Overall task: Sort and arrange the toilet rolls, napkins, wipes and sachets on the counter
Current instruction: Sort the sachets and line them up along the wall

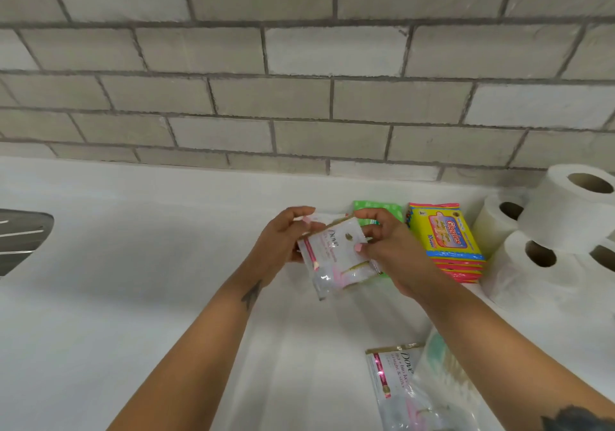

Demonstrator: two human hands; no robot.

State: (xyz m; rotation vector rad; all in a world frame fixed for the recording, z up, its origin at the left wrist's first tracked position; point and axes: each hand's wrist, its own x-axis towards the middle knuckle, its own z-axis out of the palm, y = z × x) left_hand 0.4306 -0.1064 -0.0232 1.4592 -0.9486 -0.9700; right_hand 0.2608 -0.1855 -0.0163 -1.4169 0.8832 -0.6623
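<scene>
Both hands meet above a white desk [133,264]; the left hand [283,241] and right hand [389,250] each pinch a strip of white Dove sachets [336,257], fingers curled on its top edge, the strip hanging clear of the surface; behind them lies a green wipes pack [376,209]; just right of it a stack of yellow Giggles wipes [444,241]; toilet rolls [549,231] are piled at far right; more sachets [396,384] lie near the front edge.
</scene>
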